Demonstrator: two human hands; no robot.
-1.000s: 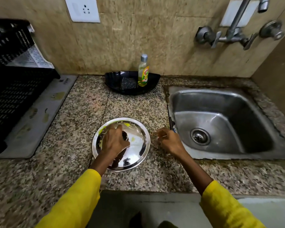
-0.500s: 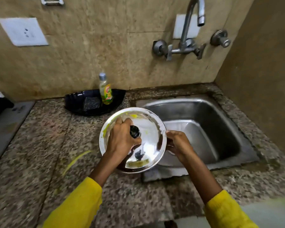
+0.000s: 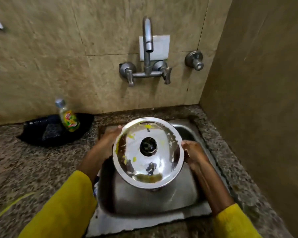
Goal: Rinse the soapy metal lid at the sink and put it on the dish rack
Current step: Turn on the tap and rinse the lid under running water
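The round shiny metal lid (image 3: pixel 155 162), with a dark knob in its middle and yellow-green soap smears, hangs over the steel sink (image 3: pixel 144 203). I hold it by the rim with both hands. My left hand (image 3: pixel 108 140) grips the left edge, with its fingers partly hidden behind the lid. On the right edge, my right hand (image 3: pixel 193 153) holds on. The wall tap (image 3: pixel 147 47) is above and behind the lid, and no water runs from it. The dish rack is out of view.
A black dish (image 3: pixel 38 133) with a scrub pad and a green dish-soap bottle (image 3: pixel 69 119) sits on the granite counter (image 3: pixel 33 169) left of the sink. A tiled side wall (image 3: pixel 256 117) stands close on the right.
The lid has gone from the counter to over the sink. My left hand left the knob and took the left rim; my right hand took the right rim. The view swung right.
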